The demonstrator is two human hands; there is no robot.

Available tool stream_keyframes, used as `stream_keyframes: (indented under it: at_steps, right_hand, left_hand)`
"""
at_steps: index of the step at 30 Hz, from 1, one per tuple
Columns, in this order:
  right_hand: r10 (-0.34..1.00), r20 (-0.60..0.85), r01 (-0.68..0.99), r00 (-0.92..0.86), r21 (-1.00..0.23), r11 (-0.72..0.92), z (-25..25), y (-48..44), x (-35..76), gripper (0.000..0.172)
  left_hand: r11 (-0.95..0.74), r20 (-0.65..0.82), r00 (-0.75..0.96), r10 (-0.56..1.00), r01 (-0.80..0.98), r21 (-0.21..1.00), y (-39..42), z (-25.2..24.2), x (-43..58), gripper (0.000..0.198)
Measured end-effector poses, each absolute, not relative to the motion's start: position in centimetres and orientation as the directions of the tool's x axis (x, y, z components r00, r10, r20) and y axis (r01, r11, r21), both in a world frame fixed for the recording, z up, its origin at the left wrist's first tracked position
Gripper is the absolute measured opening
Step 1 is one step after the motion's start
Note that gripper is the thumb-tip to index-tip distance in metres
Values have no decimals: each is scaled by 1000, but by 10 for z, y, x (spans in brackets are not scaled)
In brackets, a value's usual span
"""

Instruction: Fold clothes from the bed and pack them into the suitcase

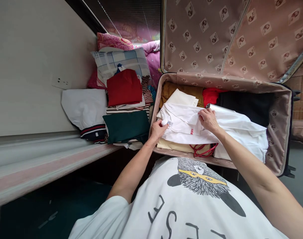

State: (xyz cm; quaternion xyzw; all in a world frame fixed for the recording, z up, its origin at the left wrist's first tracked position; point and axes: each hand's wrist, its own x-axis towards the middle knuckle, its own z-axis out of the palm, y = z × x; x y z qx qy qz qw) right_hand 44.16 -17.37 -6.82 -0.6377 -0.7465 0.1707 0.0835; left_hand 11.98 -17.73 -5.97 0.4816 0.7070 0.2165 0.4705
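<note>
- Suitcase [222,77]: open across the right of the frame, patterned lining, lid raised at upper right.
- Wall [37,66]: pale, filling the upper left.
- Ledge [29,152]: pale with a pinkish strip, slanting from the left edge toward centre.
- Stacked clothes [126,127]: left of centre, beside the suitcase; green, red, striped.
- White shirt [231,124]: lying atop clothes inside the suitcase, right of centre.
- Pillow [138,63]: plaid, above the stacks.
- Right hand [208,119]: fingers bent on the shirt; cannot tell whether pinching.
- Left hand [157,129]: fingers pinching the collar.
- Socket [61,83]: on the wall.
</note>
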Motion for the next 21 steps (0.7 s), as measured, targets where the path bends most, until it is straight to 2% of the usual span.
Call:
stream_keyframes:
  at_steps: [4,6,9,11,14,17,21]
  right_hand:
    - [974,-60,910,-219,-371,182,-50,-183,421,43]
    - [973,-78,867,-216,-474,155,-43,-189,399,45]
    - [947,-258,666,-193,-743,-67,-42,-195,360,34]
    - [896,-405,471,-184,-836,-281,-47,-197,336,31]
    - [834,-538,221,-123,-834,-506,-56,-196,309,30]
    - [798,-600,14,-60,-799,-601,-60,-191,297,20]
    - [753,-655,-87,-59,-748,-658,-58,-185,296,18]
  left_hand:
    - [468,-486,-97,868,487,737,-177,-59,122,23]
    - [505,-526,-96,845,466,727,-177,-57,124,22]
    - [560,-574,-107,812,419,714,-177,-53,126,23]
    - [577,-591,-103,800,401,712,-177,-50,127,24]
    - [576,-597,-78,798,391,718,-177,-47,127,25]
    - [582,-606,-55,794,362,729,-178,-44,128,26]
    - [610,-638,-19,770,314,727,-179,-44,127,26]
